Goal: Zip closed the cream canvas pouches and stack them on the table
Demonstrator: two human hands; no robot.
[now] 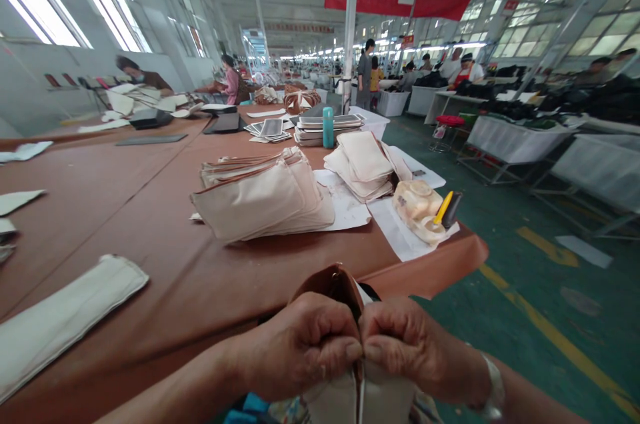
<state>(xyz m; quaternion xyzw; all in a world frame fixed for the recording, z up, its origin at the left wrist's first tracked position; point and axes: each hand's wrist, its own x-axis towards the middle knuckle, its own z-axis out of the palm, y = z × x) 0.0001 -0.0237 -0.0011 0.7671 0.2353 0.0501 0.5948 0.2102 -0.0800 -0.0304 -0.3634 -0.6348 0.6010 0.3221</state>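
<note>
- The cream-and-brown piece (383,394) is at the bottom centre of the frame, before the near edge of the surface (170,314).
- The left hand (310,341) and right hand (410,347) each have a closed grip on it, thumbs pressed against curled fingers, meeting at its middle seam.
- Uneven pulling could skew the two edges; a slack thumb could let one slip. The hands hide much of the seam, so a misalignment might go unnoticed.
- Just beyond, right of centre, the container (415,204) with a yellow-handled tool (443,208) stands near the surface's corner; a swinging right arm might knock it.
- The large cream stack (260,201) and white paper (345,207) crowd the middle; a smaller stack (363,161) and turquoise bottle (327,127) stand behind.
</note>
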